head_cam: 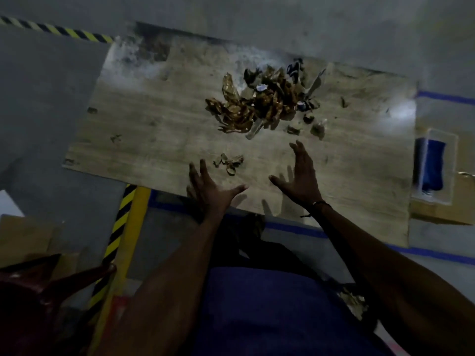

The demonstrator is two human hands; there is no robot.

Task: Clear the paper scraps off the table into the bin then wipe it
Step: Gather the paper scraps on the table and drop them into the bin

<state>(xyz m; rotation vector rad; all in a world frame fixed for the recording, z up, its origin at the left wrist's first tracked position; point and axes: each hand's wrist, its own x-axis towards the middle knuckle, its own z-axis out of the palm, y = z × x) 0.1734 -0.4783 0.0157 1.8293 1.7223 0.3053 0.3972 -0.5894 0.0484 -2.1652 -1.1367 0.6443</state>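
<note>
A heap of brown paper scraps [262, 101] lies on the far middle of the wooden table [144, 140]. A small cluster of scraps [230, 162] sits near the front edge, between my hands. My left hand [209, 187] hovers over the front edge with fingers spread, holding nothing. My right hand [303, 176] is raised over the table, fingers straight and spread, also empty. A few scraps [353, 303] lie low at the right, beside my blue clothing. No bin is clearly visible.
A blue cloth [433, 165] lies in a clear tray on a cardboard box right of the table. A yellow post with black-yellow hazard tape [120, 242] stands below the table's front edge. A dark red chair [38, 291] is at the lower left.
</note>
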